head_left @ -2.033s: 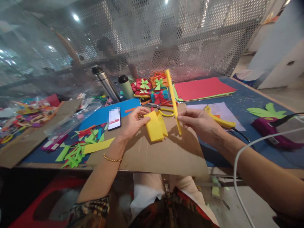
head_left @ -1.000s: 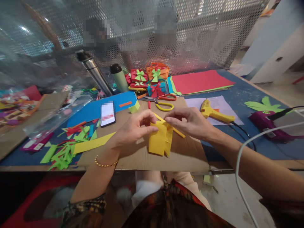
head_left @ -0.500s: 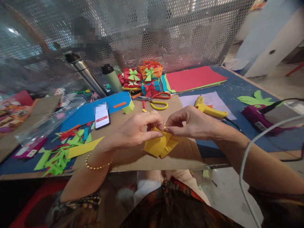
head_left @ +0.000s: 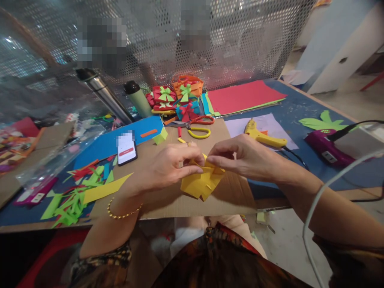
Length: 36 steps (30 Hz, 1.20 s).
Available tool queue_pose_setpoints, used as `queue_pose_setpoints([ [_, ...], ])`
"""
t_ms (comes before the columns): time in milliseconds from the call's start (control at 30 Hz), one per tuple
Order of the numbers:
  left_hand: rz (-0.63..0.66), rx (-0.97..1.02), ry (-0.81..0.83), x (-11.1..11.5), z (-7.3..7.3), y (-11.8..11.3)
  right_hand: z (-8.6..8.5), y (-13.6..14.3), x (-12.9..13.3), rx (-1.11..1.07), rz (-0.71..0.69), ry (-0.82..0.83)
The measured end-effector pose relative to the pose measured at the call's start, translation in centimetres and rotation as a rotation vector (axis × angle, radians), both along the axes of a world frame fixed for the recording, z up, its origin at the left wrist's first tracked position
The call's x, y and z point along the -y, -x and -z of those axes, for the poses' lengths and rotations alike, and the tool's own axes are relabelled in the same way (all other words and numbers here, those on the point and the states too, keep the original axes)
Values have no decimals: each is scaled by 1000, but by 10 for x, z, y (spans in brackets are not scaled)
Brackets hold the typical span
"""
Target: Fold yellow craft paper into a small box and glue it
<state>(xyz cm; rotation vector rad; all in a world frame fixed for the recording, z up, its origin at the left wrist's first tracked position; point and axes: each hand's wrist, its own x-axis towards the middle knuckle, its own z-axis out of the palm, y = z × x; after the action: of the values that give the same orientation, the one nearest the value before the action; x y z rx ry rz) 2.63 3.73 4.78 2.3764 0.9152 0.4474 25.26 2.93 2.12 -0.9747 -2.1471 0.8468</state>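
Observation:
A folded yellow paper piece (head_left: pixel 198 185) is held up over the brown cardboard sheet (head_left: pixel 162 204), near the table's front edge. My left hand (head_left: pixel 172 164) pinches its upper left part between thumb and fingers. At its top edge, my right hand (head_left: pixel 237 158) has thumb and forefinger pressed together on the paper. The fingertips of both hands almost touch. Behind them lie scissors (head_left: pixel 199 133) with one yellow and one red handle. A yellow glue gun (head_left: pixel 262 138) rests on a lilac sheet (head_left: pixel 279 125) to the right.
A phone (head_left: pixel 126 149), green paper strips (head_left: pixel 72 204) and a yellow strip (head_left: pixel 105 191) lie left. Small paper boxes with bows (head_left: pixel 163 96), a green bottle (head_left: pixel 139 100) and a steel flask (head_left: pixel 105 94) stand behind. Red sheets (head_left: pixel 246 96) lie back right. A white cable (head_left: pixel 309 216) crosses my right forearm.
The yellow paper has tilted between my hands, and its upper opening shows more. My fingers have shifted slightly along its top edge. The camera view has moved a little.

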Motion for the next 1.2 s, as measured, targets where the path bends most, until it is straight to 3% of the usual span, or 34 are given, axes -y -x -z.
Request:
queue_pose_setpoints([
  [133,-33,147,16,-1,2,19,4,-23,-9,-37,179,-61],
  [267,-180,232,99,-9,7,39,13,-38,-19,189,247,-42],
  [400,-196,223,273,-17,16,37,19,-25,-21,540,220,40],
  [600,-130,205,398,-19,27,25,23,8,-16,907,229,-9],
  [933,-94,229,400,-16,32,25,37,8,-21,691,207,170],
  [1200,-71,222,365,-17,33,25,41,7,-17,547,196,167],
])
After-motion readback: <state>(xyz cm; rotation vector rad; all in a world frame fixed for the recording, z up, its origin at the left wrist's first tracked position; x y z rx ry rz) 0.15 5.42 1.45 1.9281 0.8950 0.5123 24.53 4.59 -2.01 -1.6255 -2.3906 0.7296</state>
